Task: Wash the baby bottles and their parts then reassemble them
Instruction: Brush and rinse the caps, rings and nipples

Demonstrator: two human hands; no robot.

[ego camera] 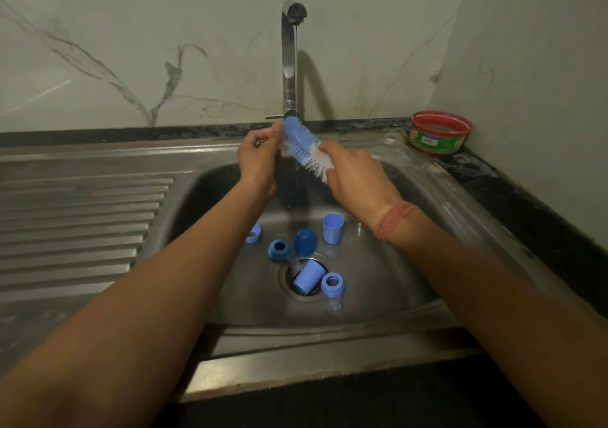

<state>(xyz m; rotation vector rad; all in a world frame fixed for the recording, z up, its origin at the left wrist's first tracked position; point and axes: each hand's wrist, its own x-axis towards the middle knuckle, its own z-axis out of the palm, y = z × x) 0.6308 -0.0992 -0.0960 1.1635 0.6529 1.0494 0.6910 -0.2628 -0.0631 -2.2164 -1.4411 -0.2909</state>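
A blue and white bottle brush (304, 146) is held under the running tap (291, 62). My right hand (357, 177) grips its lower end and my left hand (260, 158) pinches its upper bristles. Down in the steel sink (411, 263) lie several blue bottle parts: a light blue cap (333, 228) standing upright, a dark blue dome cap (305, 241), a dark blue collar ring (279, 249), a light blue ring (253, 233), a light blue cap (307, 278) lying on the drain, and a light blue collar ring (333, 284). A clear teat (334, 307) lies at the front.
A red and green tub of dish soap (439, 133) stands on the dark counter at the back right corner. The ribbed steel drainboard (82, 223) stretches to the left. A marble wall rises behind the sink.
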